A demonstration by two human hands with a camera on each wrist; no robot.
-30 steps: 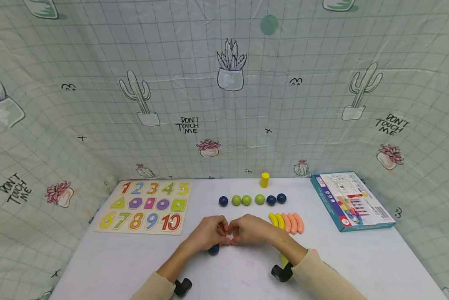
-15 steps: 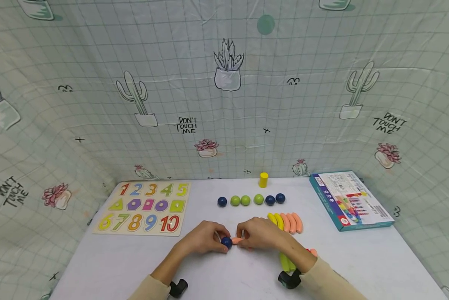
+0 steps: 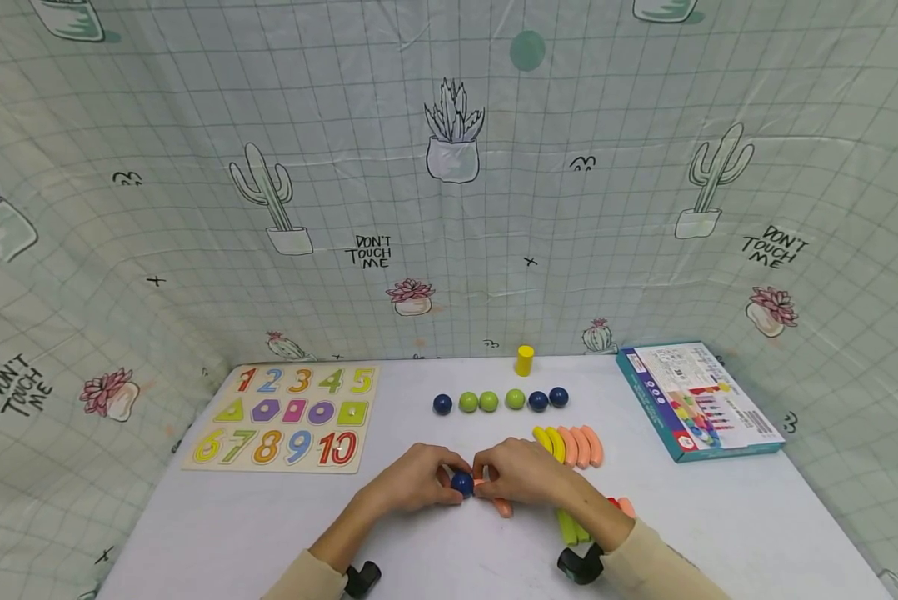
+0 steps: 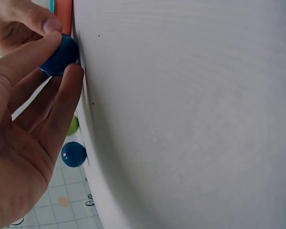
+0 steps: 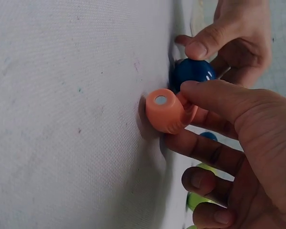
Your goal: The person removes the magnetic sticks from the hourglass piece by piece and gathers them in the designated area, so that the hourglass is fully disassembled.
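Between thumb and fingers, my left hand (image 3: 416, 477) pinches a glossy dark blue ball (image 3: 461, 484), which also shows near the fingertips in the left wrist view. Just to its right, my right hand (image 3: 526, 472) holds an orange curved piece (image 3: 502, 507) by thumb and fingers. In the right wrist view this curved piece (image 5: 162, 112) has a round silvery disc in its near end, and the blue ball (image 5: 193, 71) sits right behind it. Whether ball and piece touch is hidden by my right thumb. Both hands are low, close to the white tabletop.
Behind the hands runs a row of blue and green balls (image 3: 489, 402), with a yellow cylinder (image 3: 524, 361) farther back. Yellow and orange curved pieces (image 3: 571, 447) lie right; green sticks (image 3: 567, 527) lie partly under my right forearm. A number board (image 3: 280, 417) and a flat box (image 3: 700, 400) flank them.
My left hand has taken up the blue ball, which lay beside it on the table, and brought it right to the orange piece. My right hand has shifted right, exposing more of that piece.
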